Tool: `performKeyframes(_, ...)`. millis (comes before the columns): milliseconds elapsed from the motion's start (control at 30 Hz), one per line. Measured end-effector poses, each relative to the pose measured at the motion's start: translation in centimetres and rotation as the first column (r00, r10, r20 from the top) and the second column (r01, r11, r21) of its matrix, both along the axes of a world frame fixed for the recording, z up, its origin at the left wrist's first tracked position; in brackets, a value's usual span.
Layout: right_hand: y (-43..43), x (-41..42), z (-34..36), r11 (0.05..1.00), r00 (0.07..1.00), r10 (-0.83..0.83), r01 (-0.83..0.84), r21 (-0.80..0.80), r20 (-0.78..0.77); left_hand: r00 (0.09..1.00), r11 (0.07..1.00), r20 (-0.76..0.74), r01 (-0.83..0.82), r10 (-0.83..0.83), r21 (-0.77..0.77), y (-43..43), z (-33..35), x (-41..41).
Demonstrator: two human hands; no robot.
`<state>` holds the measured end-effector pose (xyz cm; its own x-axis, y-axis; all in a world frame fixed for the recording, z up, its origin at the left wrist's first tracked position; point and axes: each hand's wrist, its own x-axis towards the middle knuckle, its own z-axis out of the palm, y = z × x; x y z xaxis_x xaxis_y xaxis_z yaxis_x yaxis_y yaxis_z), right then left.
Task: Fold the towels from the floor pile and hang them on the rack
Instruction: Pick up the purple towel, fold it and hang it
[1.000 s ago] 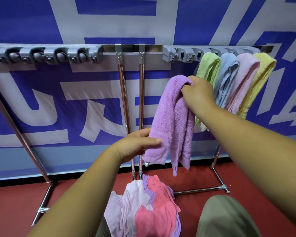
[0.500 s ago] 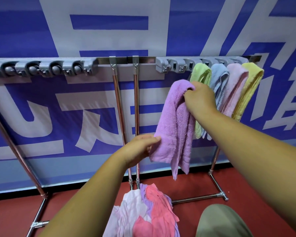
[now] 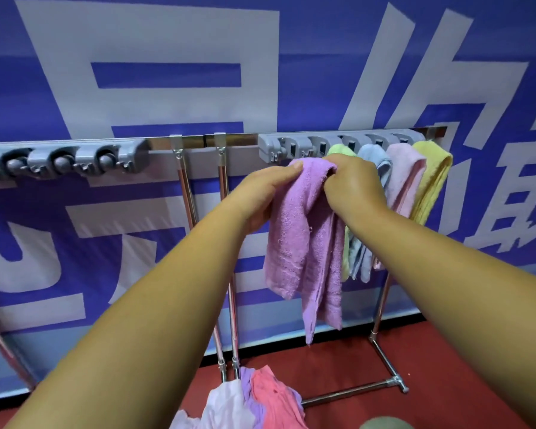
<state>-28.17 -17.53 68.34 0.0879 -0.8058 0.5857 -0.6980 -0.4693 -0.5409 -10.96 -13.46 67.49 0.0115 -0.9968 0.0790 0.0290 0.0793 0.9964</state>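
A folded purple towel [image 3: 304, 243] hangs from both my hands just below the right rack's grey clip strip [image 3: 307, 145]. My left hand [image 3: 263, 193] grips its top fold from the left, thumb on the cloth. My right hand [image 3: 353, 184] grips the top fold from the right, knuckles toward me. Green [image 3: 341, 149], blue [image 3: 373, 156], pink [image 3: 406, 171] and yellow [image 3: 432, 174] towels hang folded on the rack to the right. The floor pile [image 3: 254, 400] of white, purple and pink towels lies below, between my arms.
A second rack on the left carries a grey clip strip [image 3: 65, 161] with nothing hung on it. Chrome uprights [image 3: 226, 258] and a foot bar [image 3: 353, 394] stand on the red floor. A blue and white banner [image 3: 167, 72] fills the wall behind. My knee [image 3: 384, 424] shows at the bottom.
My left hand rose from the towel's lower edge to its top fold. Both hands lifted the purple towel closer to the clip strip. The view tilted upward.
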Motion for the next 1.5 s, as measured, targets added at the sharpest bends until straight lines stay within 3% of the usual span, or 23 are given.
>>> performKeyframes(133,-1.1,-0.9,0.4,0.999,0.999,0.023,-0.024,-0.022,-0.029,0.994,1.0,0.105,0.029,-0.028,-0.008,-2.2,1.2,0.0)
performKeyframes(300,-2.4,-1.4,-0.1,0.999,0.998,0.036,-0.037,-0.009,-0.047,0.999,1.0,-0.021,0.027,-0.027,-0.001,-3.2,1.4,-0.5)
performKeyframes(500,-3.2,-1.1,-2.2,0.992,0.996,-0.006,-0.005,0.126,0.087,0.982,0.998,-0.188,0.035,-0.025,0.054,-2.6,1.4,-1.3)
performKeyframes(633,-4.0,-0.8,-3.0,0.976,1.0,0.005,-0.001,0.218,-0.02,0.956,0.995,-0.278,0.099,-0.092,0.011,-2.1,1.7,-1.3)
performKeyframes(733,-4.9,-0.8,-2.8,0.967,1.0,-0.018,0.018,0.255,-0.003,0.965,0.992,-0.229,0.117,-0.124,-0.04,-2.5,1.7,-0.8)
performKeyframes(867,-6.9,-0.6,-1.1,0.978,0.991,-0.109,0.094,0.188,0.072,0.981,0.996,-0.172,0.084,-0.089,-0.037,-4.1,1.8,0.7)
performKeyframes(933,-7.6,-0.4,0.1,0.981,0.991,-0.133,0.128,0.146,0.025,0.992,0.997,-0.11,0.062,-0.066,-0.035,-5.2,2.1,0.8)
performKeyframes(1033,-8.9,-0.2,1.6,0.983,0.983,-0.179,0.18,0.041,-0.04,0.985,0.992,-0.154,-0.091,0.077,-0.087,-6.8,2.8,0.0)
performKeyframes(1133,-10.0,0.0,2.7,0.975,0.97,-0.221,0.219,-0.031,-0.099,0.963,0.947,0.043,-0.255,0.268,-0.195,-8.2,3.6,-1.1)
performKeyframes(1267,-10.7,-0.2,3.1,0.971,0.968,-0.236,0.231,-0.057,-0.081,0.847,0.859,0.26,-0.357,0.463,-0.367,-9.5,5.8,-2.5)
performKeyframes(1400,-11.4,-0.7,2.5,0.975,0.958,-0.221,0.214,-0.059,-0.182,0.509,0.83,0.656,-0.305,0.557,-0.467,-10.8,7.0,-2.7)
performKeyframes(1500,-11.5,-0.9,1.8,0.978,0.927,-0.206,0.192,-0.075,-0.314,0.339,0.856,0.789,-0.268,0.513,-0.442,-11.8,6.9,-2.1)
